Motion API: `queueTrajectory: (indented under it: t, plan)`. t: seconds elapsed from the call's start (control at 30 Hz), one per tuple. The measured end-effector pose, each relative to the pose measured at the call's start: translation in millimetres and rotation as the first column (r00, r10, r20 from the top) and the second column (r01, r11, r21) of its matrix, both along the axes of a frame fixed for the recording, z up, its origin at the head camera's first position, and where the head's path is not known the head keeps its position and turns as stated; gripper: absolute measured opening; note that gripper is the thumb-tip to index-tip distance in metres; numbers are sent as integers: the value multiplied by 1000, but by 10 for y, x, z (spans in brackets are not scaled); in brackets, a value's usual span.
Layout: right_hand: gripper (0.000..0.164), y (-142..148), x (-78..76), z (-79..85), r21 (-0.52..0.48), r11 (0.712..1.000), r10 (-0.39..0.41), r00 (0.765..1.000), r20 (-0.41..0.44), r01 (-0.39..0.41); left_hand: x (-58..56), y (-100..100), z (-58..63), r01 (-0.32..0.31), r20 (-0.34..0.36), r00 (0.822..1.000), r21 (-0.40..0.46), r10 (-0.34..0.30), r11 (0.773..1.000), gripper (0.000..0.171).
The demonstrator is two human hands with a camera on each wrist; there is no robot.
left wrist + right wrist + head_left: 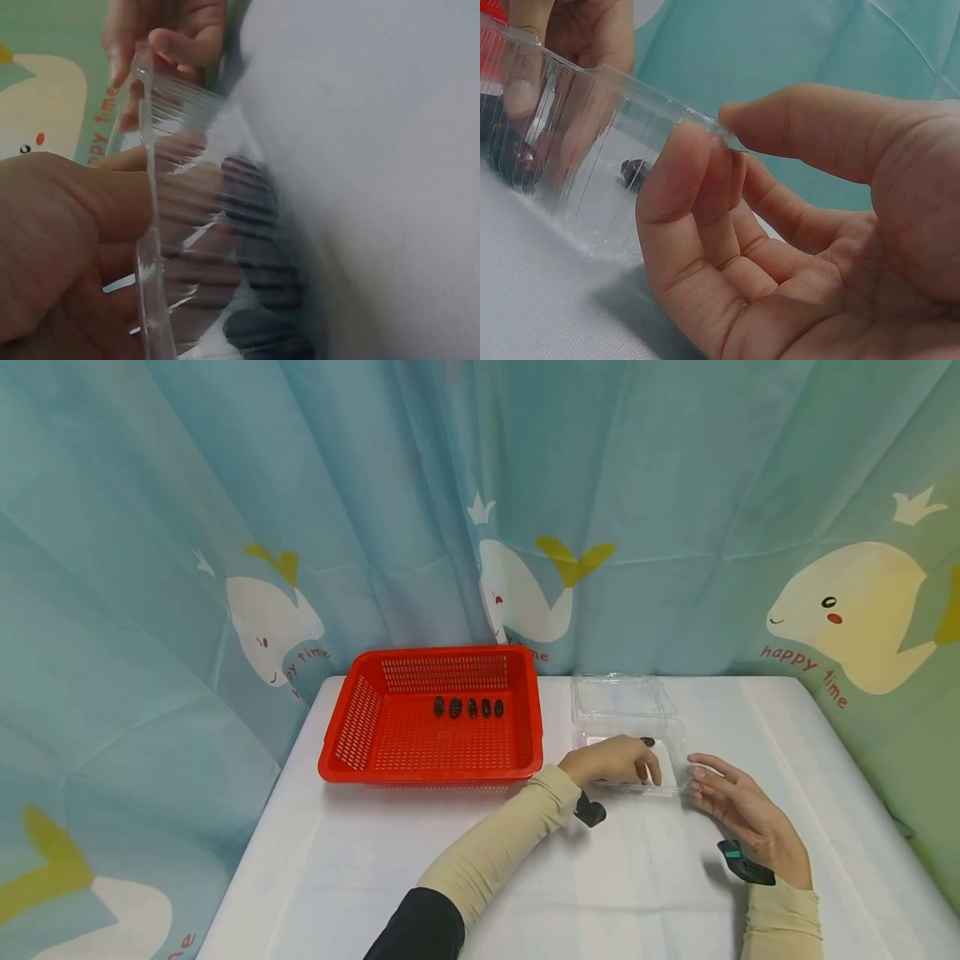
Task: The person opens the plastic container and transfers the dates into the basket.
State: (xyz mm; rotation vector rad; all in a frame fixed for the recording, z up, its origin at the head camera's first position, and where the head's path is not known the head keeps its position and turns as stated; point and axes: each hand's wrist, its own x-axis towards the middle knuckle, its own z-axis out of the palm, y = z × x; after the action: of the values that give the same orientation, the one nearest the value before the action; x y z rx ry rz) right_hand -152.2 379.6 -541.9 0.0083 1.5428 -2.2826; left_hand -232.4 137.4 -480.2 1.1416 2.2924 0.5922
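Observation:
A clear plastic box (677,743) stands on the table with its hinged lid (618,697) laid back behind it. My left hand (611,762) reaches down inside the box, fingers spread over dark, wrinkled, date-like fruits (251,195). One of these fruits (521,161) lies just below the left thumb, and another dark fruit (634,172) lies apart. The right wrist view shows no fruit clearly between the left fingers. With thumb and fingers my right hand (780,195) pinches the rim at the box's right end.
Left of the box stands a red plastic basket (427,770), its walls perforated. A row of several dark fruits (455,707) lies on its bottom, toward the back right. A white cloth covers the table (600,893); a blue patterned curtain (420,485) hangs behind.

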Motion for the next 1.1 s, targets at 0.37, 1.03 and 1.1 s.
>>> queueTrajectory:
  t: [0.37, 1.03, 1.1]
  plan:
    - [33, -7, -1, 14, -7, 1000, 7, 1000, 8, -7, -1, -21, -21, -9, -180, 984, -118, -13, 993, 15]
    - [33, 13, -2, -4, -29, 1000, 12, 1000, 15, -11, -13, -49, -28, -18, -168, 986, -131, -4, 991, 12]
    - [33, 12, -2, -4, -31, 999, 10, 1000, 18, -10, -14, -52, -38, -19, -169, 986, -126, -2, 992, 13]
